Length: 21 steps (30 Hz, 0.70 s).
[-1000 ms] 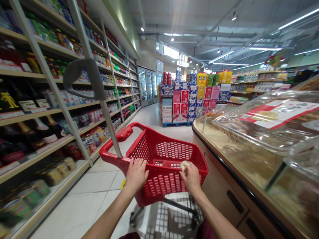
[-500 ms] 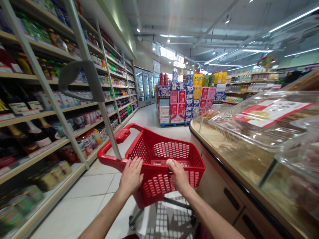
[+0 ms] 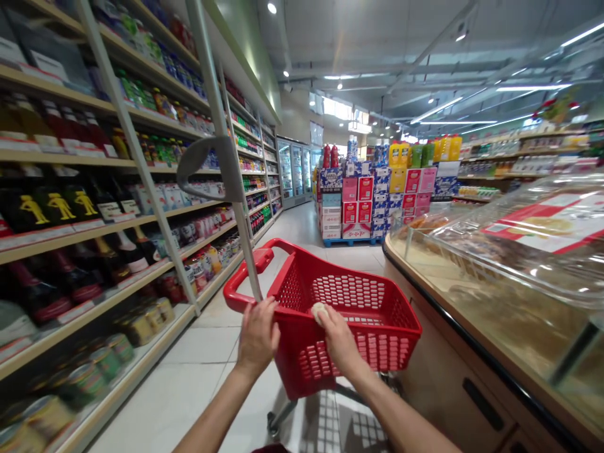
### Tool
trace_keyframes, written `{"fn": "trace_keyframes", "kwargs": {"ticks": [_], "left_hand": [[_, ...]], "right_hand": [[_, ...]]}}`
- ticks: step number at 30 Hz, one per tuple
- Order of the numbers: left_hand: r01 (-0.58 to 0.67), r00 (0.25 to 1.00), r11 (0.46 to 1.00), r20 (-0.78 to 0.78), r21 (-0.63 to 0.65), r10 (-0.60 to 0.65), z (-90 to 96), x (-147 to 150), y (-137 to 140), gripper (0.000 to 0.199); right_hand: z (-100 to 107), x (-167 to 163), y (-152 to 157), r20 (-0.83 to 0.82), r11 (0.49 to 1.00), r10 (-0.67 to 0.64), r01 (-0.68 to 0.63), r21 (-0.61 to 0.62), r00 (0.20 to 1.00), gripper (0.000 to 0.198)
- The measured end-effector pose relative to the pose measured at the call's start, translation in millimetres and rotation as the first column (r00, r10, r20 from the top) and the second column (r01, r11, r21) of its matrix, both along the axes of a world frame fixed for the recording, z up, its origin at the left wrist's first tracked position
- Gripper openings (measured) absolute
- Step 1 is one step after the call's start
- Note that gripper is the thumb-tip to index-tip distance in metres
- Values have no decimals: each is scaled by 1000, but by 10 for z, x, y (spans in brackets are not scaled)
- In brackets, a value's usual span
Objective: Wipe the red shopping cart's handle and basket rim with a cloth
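Pinching a pale, crumpled wad (image 3: 319, 312) in my curled right hand (image 3: 337, 333) — cloth or paper, I can't tell — I have it at the near rim (image 3: 384, 329) of the red cart (image 3: 292, 352), just ahead of both arms. The rim runs lengthwise past that hand to my left hand (image 3: 258, 336), half open, fingers resting on the edge, no separate object visible in it. Smooth plastic walls, pierced by rounded slots, lie before my right hand; a slim metal pole (image 3: 250, 251) rises just beyond my left.

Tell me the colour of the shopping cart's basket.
The basket is red, seen best in the head view.
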<state>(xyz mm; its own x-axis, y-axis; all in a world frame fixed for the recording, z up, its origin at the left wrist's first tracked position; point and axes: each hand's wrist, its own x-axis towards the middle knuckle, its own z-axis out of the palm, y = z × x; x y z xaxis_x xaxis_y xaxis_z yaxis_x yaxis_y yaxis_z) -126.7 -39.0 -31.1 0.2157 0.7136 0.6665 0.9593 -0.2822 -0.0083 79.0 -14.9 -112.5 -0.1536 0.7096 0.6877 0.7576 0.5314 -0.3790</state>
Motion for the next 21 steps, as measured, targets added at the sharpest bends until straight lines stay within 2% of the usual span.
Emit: {"fn": "trace_keyframes", "kwargs": {"ticks": [1,3,5,7,9,11,13,15,18,19,21], "left_hand": [[-103,993,994,59,40,100,36,-118,10,48],[-223,972,975,79,9,222,102,-310,44,54],[-217,976,971,-13,-100,216,149,-404,82,59],[-204,978,964,-82,-171,193,172,-412,105,61],[-210,976,960,-105,-184,193,175,-388,101,63],[-189,977,966,-130,-174,168,164,-382,74,65],[-168,978,975,-145,-146,147,144,-403,41,66],[-165,979,980,-138,-114,149,120,-428,13,65],[-166,982,982,-111,-90,156,89,-395,-15,62],[-171,982,982,-95,-82,163,80,-352,-25,60],[-207,978,978,-34,-28,206,60,-220,-50,54]], "right_hand": [[-3,45,20,-20,999,-45,44,-18,999,54],[29,53,61,-64,994,-102,100,-43,993,51],[157,-191,92,-88,998,-51,49,-33,995,48],[368,-657,110,-80,997,75,-75,-2,994,44],[573,-1122,122,-96,993,115,-115,4,989,41],[653,-1332,132,-86,992,124,-123,24,989,42],[554,-1167,128,-42,993,111,-109,43,993,42],[341,-715,107,4,998,57,-57,39,998,44],[92,-52,46,8,994,-108,108,-18,994,45],[69,42,20,-6,990,-141,141,-25,990,45],[100,-8,-28,-18,993,-120,120,-12,993,46]]}}
